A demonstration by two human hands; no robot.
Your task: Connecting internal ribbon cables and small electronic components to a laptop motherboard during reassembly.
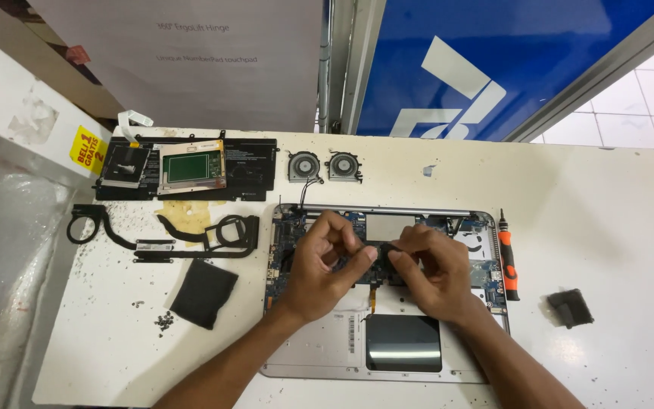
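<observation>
Your left hand and right hand pinch a small black part over the open laptop; pulling hard may tear the thin cable below.

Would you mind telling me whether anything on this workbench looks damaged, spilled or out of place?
A yellowish stain mars the white table below the black battery, with dark crumbs scattered near the black pad. Both hands, left and right, work inside the opened laptop; its parts lie about in order.
</observation>
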